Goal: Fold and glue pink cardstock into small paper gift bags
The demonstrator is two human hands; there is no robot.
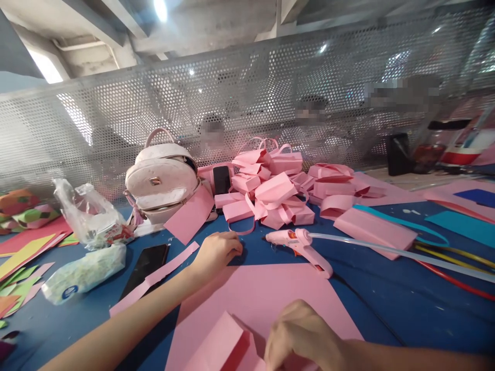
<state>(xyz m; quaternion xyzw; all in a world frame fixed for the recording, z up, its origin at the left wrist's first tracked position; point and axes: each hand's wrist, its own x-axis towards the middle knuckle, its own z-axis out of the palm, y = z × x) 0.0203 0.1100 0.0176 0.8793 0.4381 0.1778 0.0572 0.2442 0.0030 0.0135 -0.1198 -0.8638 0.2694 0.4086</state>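
My left hand [221,252] is over the blue table at the far edge of a large pink paper sheet [305,288]. Its fingers are curled, and whatever they hold, if anything, is hidden. Just beyond it are a thin pink paper loop and a heap of small pink paper bags [275,188]. At the bottom of the view, my right hand [303,332] is closed on a folded pink paper bag [222,342] that lies tilted on the sheet, partly cut off by the frame. A pink hot glue gun [301,245] lies beyond my right hand, its long clear glue stick pointing right.
Left of the sheet are a pink paper strip [170,273], a black phone [145,268], a tissue pack [85,273] and a plastic bag [91,216]. A white backpack [162,178] stands by the perforated metal screen [116,108]. The glue gun's cord [367,304] runs right.
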